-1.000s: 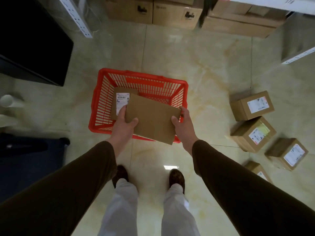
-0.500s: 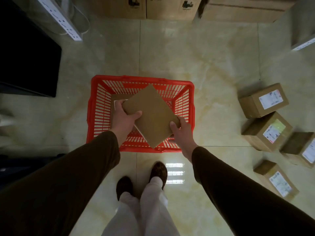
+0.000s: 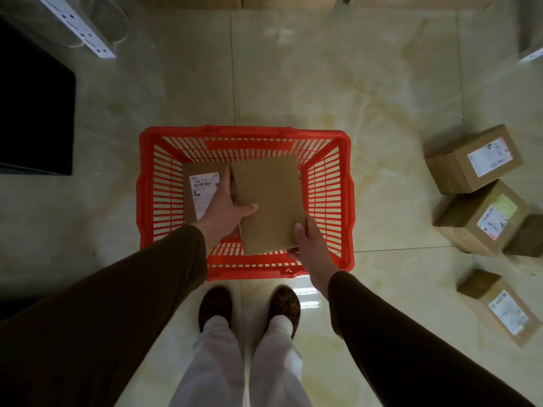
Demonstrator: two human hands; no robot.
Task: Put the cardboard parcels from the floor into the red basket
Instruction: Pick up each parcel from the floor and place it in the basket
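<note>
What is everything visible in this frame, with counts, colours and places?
Red basket: one, red, floor centre.
Held parcel: one, brown, over the basket.
Labelled parcel: one, brown, inside basket, left side.
Floor parcels: at least four, brown, right side of floor.
Stacked cartons: brown, top edge, count unclear.
Power strip: one, white, top left.
Shoes: two, dark patterned.
Left hand: on held parcel's left edge.
Right hand: at its near right corner.

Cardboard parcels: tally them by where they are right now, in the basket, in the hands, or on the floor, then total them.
Lying in the red basket: 1, the labelled parcel.
Held by the left hand and right hand: 1, the plain parcel.
On the floor at right: 4.
Total: 6.
</note>
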